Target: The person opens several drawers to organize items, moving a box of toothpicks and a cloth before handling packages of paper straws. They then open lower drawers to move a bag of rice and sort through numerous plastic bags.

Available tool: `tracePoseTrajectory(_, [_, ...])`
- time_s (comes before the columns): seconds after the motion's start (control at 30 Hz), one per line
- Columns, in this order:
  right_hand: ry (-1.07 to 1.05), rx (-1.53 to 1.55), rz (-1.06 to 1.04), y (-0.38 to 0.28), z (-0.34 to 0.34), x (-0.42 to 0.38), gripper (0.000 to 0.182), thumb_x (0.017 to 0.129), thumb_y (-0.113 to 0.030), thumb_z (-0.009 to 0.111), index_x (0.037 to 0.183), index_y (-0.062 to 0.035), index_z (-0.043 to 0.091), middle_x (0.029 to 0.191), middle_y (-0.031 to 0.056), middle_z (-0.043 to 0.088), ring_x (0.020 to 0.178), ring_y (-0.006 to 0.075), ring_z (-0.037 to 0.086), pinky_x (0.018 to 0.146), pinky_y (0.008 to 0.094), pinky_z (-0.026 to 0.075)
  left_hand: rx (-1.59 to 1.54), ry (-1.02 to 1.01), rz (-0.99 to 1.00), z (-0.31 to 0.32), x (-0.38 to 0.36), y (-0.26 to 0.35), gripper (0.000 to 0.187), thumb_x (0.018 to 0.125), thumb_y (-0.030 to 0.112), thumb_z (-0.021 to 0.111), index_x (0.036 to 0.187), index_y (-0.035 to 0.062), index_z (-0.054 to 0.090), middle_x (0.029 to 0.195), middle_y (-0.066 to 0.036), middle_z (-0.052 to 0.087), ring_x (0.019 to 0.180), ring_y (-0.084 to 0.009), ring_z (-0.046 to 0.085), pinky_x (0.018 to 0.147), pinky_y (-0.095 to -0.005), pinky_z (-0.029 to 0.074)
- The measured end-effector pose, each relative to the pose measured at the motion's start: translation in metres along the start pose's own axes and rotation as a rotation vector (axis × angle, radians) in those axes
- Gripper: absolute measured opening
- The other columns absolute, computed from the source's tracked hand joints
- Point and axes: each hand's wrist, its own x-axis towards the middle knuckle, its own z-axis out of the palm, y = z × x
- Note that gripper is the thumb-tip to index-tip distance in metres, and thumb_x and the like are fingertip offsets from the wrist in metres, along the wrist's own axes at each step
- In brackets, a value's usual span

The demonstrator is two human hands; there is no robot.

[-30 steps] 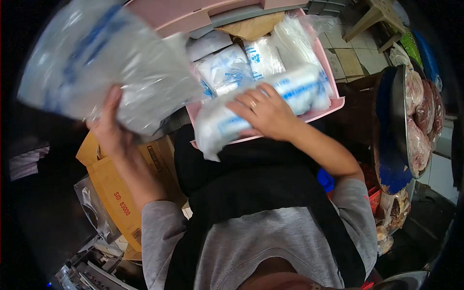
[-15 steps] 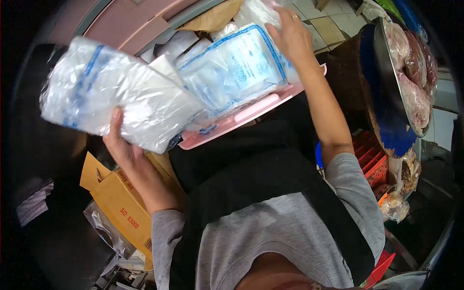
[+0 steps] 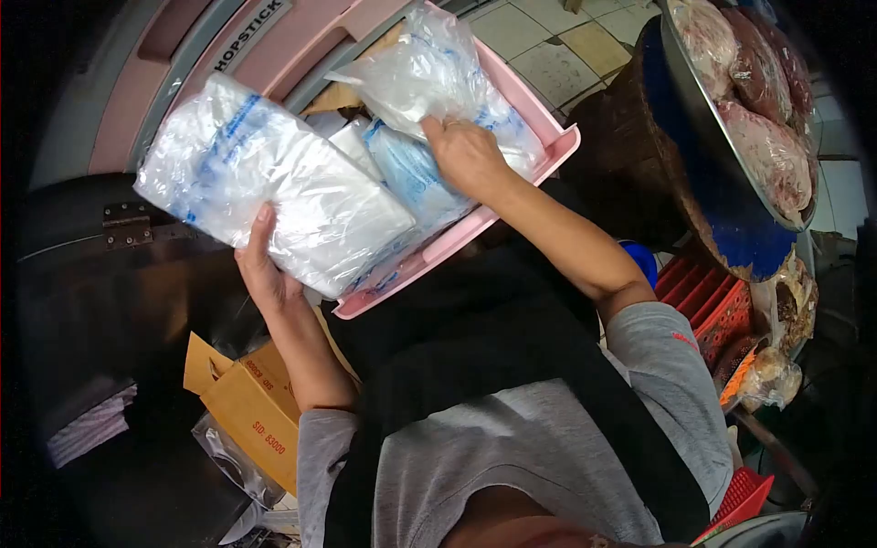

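A large clear plastic pack of white bags with blue print lies tilted over the left end of the pink drawer. My left hand grips its lower edge, the thumb on top and the fingers hidden underneath. Inside the drawer, my right hand holds a second clear plastic pack by its lower edge, thumb and fingers closed on the film. Partly beneath that pack lies a pack with light-blue contents. Brown paper shows behind them.
Pink and grey drawer fronts stand at the upper left, one with a label. On the right, a metal tray of bagged meat sits above a blue-topped brown drum. A cardboard box and a red basket are lower down.
My right hand has moved down and left, bringing the second pack over the light-blue one. My left hand still grips the large pack. The camera view has shifted.
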Motion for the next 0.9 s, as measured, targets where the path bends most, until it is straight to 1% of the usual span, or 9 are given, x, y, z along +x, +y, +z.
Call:
tracePoseTrajectory(0.17, [-0.18, 0.105, 0.258, 0.057, 0.0, 0.028, 0.027, 0.081, -0.005, 0.049, 0.107, -0.0003, 0.053, 0.089, 0.0223, 0.066, 0.083, 0.0379, 0.065, 0.069, 0.046, 0.052, 0.03, -0.023, 0.006, 0.017, -0.003, -0.008, 0.045, 0.079, 0.005, 0.066, 0.118, -0.01, 0.05, 0.108, -0.018, 0.062, 0.095, -0.0252, 0.063, 0.086, -0.0363, 0.051])
tracePoseTrajectory(0.37, [-0.306, 0.017, 0.311, 0.072, -0.004, 0.063, 0.032, 0.085, -0.008, 0.047, 0.115, 0.0006, 0.053, 0.103, 0.0251, 0.063, 0.096, 0.0357, 0.063, 0.085, 0.0455, 0.048, -0.116, -0.078, -0.298, 0.051, 0.002, -0.042, 0.044, 0.079, 0.01, 0.068, 0.116, -0.0082, 0.053, 0.107, -0.017, 0.062, 0.098, -0.0275, 0.062, 0.087, -0.0377, 0.052])
tracePoseTrajectory(0.43, [-0.336, 0.245, 0.188, 0.082, -0.024, 0.049, 0.044, 0.081, -0.01, 0.055, 0.124, -0.0014, 0.051, 0.107, 0.0246, 0.062, 0.102, 0.0312, 0.062, 0.086, 0.0378, 0.048, -0.285, -0.205, -0.409, 0.082, 0.005, -0.06, 0.045, 0.079, 0.011, 0.068, 0.118, -0.0065, 0.052, 0.109, -0.017, 0.061, 0.099, -0.029, 0.061, 0.088, -0.0389, 0.051])
tracePoseTrajectory(0.5, [-0.199, 0.499, 0.302, 0.096, -0.053, 0.047, 0.049, 0.084, -0.014, 0.058, 0.132, -0.0077, 0.048, 0.118, 0.0188, 0.06, 0.111, 0.0254, 0.057, 0.093, 0.0343, 0.043, -0.429, -0.322, -0.497, 0.11, 0.018, -0.086, 0.047, 0.08, 0.012, 0.068, 0.119, -0.0057, 0.05, 0.11, -0.018, 0.06, 0.099, -0.0304, 0.061, 0.089, -0.0405, 0.051])
tracePoseTrajectory(0.57, [0.196, 0.669, 0.296, 0.102, -0.077, 0.047, 0.043, 0.09, -0.019, 0.053, 0.132, -0.0114, 0.049, 0.123, 0.013, 0.058, 0.114, 0.0238, 0.054, 0.096, 0.034, 0.04, -0.419, -0.367, -0.462, 0.135, 0.034, -0.12, 0.046, 0.08, 0.014, 0.069, 0.118, -0.0065, 0.051, 0.108, -0.018, 0.061, 0.098, -0.0302, 0.061, 0.089, -0.0424, 0.051])
tracePoseTrajectory(0.7, [0.218, 0.475, -0.024, 0.045, -0.089, 0.057, 0.041, 0.093, -0.027, 0.048, 0.133, -0.0168, 0.049, 0.13, 0.012, 0.054, 0.12, 0.0275, 0.05, 0.101, 0.0407, 0.036, 0.124, -0.344, -0.33, 0.167, 0.045, -0.145, 0.041, 0.086, 0.018, 0.064, 0.119, -0.0045, 0.053, 0.107, -0.015, 0.062, 0.096, -0.0265, 0.061, 0.084, -0.0389, 0.05])
tracePoseTrajectory(0.77, [0.109, -0.406, -0.226, 0.048, -0.025, 0.048, 0.042, 0.093, -0.036, 0.047, 0.133, -0.0227, 0.049, 0.136, 0.0131, 0.047, 0.127, 0.0298, 0.043, 0.105, 0.0483, 0.03, 0.41, -0.51, -0.263, 0.15, 0.044, -0.143, 0.045, 0.083, 0.015, 0.065, 0.121, -0.0031, 0.051, 0.104, -0.013, 0.062, 0.091, -0.0197, 0.059, 0.08, -0.0326, 0.047])
tracePoseTrajectory(0.87, [0.094, -0.454, -0.231, 0.053, -0.007, 0.055, 0.043, 0.093, -0.042, 0.046, 0.133, -0.0273, 0.048, 0.14, 0.0135, 0.043, 0.13, 0.032, 0.037, 0.105, 0.0547, 0.025, 0.471, -0.585, -0.024, 0.109, 0.023, -0.154, 0.055, 0.082, 0.018, 0.065, 0.13, 0.0019, 0.044, 0.119, -0.016, 0.056, 0.106, -0.025, 0.055, 0.091, -0.0336, 0.044])
tracePoseTrajectory(0.9, [0.11, -0.446, -0.233, 0.051, -0.005, 0.054, 0.044, 0.093, -0.043, 0.045, 0.134, -0.0274, 0.048, 0.14, 0.0133, 0.043, 0.13, 0.032, 0.037, 0.105, 0.0547, 0.025, 0.875, -0.651, 0.341, 0.092, -0.005, -0.136, 0.064, 0.08, 0.022, 0.068, 0.135, 0.0073, 0.04, 0.129, -0.016, 0.047, 0.117, -0.028, 0.047, 0.096, -0.0396, 0.04])
